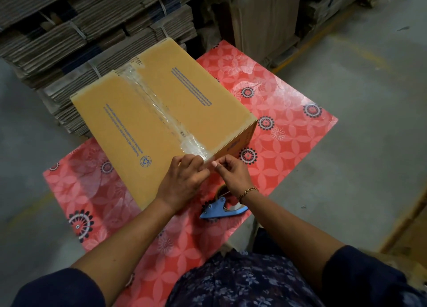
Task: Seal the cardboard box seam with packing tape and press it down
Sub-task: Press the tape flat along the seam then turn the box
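A: What is the biggest thing here?

B: The table [288,112] with the red flowered cover. On it, toward the far left corner, stands the box [147,121], its near end reaching toward the near edge where the person stands. Behind the table there are stacks of flat cardboard [69,34].

A: And the seam?

B: It runs along the top of the box, from the far end to the near end. The clear tape [159,108] already covers it, with some wrinkles and shine. The end of the tape hangs over the near top edge of the box.

A: How will this tape handle, do you think?

B: I judge it thin, soft and sticky, so it folds on itself easily. It is better to take it by the loose end and pull it flat. The box looks stiff and light, so it can take pressing from above.

A: What do the hands do?

B: The left hand [184,179] lies on the near top edge with fingers curled down onto the tape end. The right hand [233,175] has a narrow grip, thumb and fingers pinched at the tape end just beside the left.

A: And the dispenser [221,208]?

B: It lies on the table, near the near edge, below the right wrist, which wears a bracelet [248,192]. No hand touches it.
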{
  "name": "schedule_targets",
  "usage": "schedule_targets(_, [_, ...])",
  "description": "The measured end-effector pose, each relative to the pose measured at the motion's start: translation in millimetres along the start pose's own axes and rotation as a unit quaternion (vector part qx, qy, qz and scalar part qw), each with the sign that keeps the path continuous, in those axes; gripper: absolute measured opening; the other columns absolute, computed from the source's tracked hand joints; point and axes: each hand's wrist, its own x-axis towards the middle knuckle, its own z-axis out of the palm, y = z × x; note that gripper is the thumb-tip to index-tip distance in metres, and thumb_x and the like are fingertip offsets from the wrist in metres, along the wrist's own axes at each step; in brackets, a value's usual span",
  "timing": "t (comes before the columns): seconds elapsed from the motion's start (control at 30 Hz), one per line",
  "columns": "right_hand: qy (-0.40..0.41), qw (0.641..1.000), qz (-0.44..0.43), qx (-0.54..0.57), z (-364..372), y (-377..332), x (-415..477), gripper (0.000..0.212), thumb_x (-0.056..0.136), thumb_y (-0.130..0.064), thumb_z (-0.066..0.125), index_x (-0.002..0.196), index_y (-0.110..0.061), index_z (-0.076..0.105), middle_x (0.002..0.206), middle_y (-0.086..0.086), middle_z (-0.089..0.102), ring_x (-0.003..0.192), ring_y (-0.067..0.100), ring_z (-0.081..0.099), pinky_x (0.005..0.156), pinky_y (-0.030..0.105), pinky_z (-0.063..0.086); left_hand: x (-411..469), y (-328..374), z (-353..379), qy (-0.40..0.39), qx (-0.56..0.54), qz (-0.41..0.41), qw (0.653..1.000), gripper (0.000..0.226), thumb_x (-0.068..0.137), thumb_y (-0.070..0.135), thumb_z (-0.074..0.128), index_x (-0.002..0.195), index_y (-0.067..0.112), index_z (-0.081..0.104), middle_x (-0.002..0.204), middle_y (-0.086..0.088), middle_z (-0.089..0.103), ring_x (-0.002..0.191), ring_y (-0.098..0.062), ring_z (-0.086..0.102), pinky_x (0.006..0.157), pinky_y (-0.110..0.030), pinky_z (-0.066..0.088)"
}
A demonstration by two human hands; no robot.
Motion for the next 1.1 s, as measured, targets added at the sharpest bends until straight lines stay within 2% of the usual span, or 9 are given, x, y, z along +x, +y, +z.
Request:
schedule_targets(0.27, [0.01,0.998,-0.035,-0.054,7.0,8.7,3.0,0.015,0.093,-0.022,0.066,0.083,-0.012,0.062,0.07,-0.003,0.06,0.059,0.008,0.048,0.055,0.024,0.041,4.8,3.2,-1.6,-0.068,0.021,-0.03,0.997,0.02,0.078,0.013,0.07,0.089,0.022,0.056,0.088,-0.007,0.05,0.083,-0.03,0.045,0.065,-0.044,0.035])
schedule_targets(0.4, [-0.002,0.991,-0.065,-0.118,6.8,6.2,5.9,0.019,0.094,-0.024,0.064,0.08,-0.014,0.055,0.073,0.0,0.06,0.062,0.01,0.05,0.057,0.027,0.04,3.3,1.4,-3.3,-0.104,0.01,-0.035,0.994,0.025,0.083,0.035,0.066,0.103,0.02,0.061,0.094,-0.009,0.05,0.088,-0.032,0.047,0.067,-0.045,0.036])
schedule_targets(0.53, [0.033,0.963,-0.046,-0.263,-12.0,17.9,15.2,0.015,0.091,-0.023,0.063,0.081,-0.019,0.052,0.083,0.003,0.059,0.08,0.029,0.06,0.066,0.037,0.045,4.3,3.7,-9.7,-0.074,-0.047,-0.093,0.992,0.035,0.089,0.049,0.063,0.091,0.014,0.058,0.096,-0.011,0.057,0.088,-0.034,0.053,0.07,-0.047,0.041])
schedule_targets(0.67, [0.057,0.904,-0.219,-0.363,-41.0,-1.5,12.2,0.02,0.084,-0.033,0.063,0.092,-0.016,0.06,0.089,0.004,0.06,0.085,0.028,0.055,0.071,0.042,0.046,6.8,0.9,-2.9,-0.092,0.005,-0.183,0.979,0.055,0.092,0.059,0.057,0.124,0.013,0.057,0.133,-0.011,0.058,0.121,-0.035,0.055,0.088,-0.049,0.041])
schedule_targets(0.73, [0.058,0.857,-0.319,-0.4,-50.1,-19.7,11.2,0.039,0.077,-0.035,0.069,0.11,-0.014,0.062,0.108,0.007,0.063,0.1,0.03,0.056,0.081,0.042,0.046,7.7,-0.5,2.4,-0.129,0.024,-0.173,0.976,0.065,0.09,0.053,0.06,0.138,0.012,0.048,0.145,-0.013,0.052,0.133,-0.036,0.049,0.095,-0.052,0.04])
schedule_targets(0.8, [0.001,0.807,-0.388,-0.445,-54.2,-32.3,17.6,0.061,0.076,-0.043,0.068,0.13,-0.015,0.058,0.134,0.007,0.06,0.126,0.029,0.052,0.099,0.043,0.041,7.0,0.0,3.9,-0.145,0.025,-0.164,0.975,0.068,0.084,0.045,0.063,0.141,0.012,0.045,0.146,-0.014,0.051,0.136,-0.036,0.048,0.097,-0.054,0.04])
schedule_targets(0.87, [-0.091,0.749,-0.413,-0.51,-52.8,-42.9,33.2,0.079,0.082,-0.056,0.059,0.147,-0.015,0.043,0.156,0.006,0.043,0.146,0.025,0.035,0.114,0.042,0.029,6.8,0.9,3.4,-0.152,0.027,-0.159,0.975,0.069,0.077,0.036,0.063,0.14,0.01,0.047,0.144,-0.015,0.052,0.134,-0.037,0.05,0.097,-0.055,0.042])
schedule_targets(0.97, [-0.183,0.683,-0.415,-0.573,-43.8,-54.4,59.6,0.088,0.089,-0.068,0.04,0.157,-0.015,0.025,0.166,0.005,0.023,0.154,0.023,0.018,0.122,0.044,0.017,7.2,-0.3,4.3,-0.158,0.03,-0.155,0.975,0.071,0.074,0.035,0.065,0.137,0.01,0.047,0.142,-0.016,0.055,0.132,-0.037,0.052,0.096,-0.055,0.042])
schedule_targets(1.1, [-0.221,0.645,-0.414,-0.603,-38.3,-55.0,78.8,0.087,0.093,-0.07,0.028,0.158,-0.013,0.022,0.167,0.005,0.021,0.153,0.025,0.018,0.122,0.046,0.022,8.0,-2.1,5.3,-0.169,0.015,-0.164,0.972,0.083,0.071,0.052,0.071,0.139,0.011,0.046,0.144,-0.015,0.054,0.134,-0.035,0.051,0.096,-0.052,0.039])
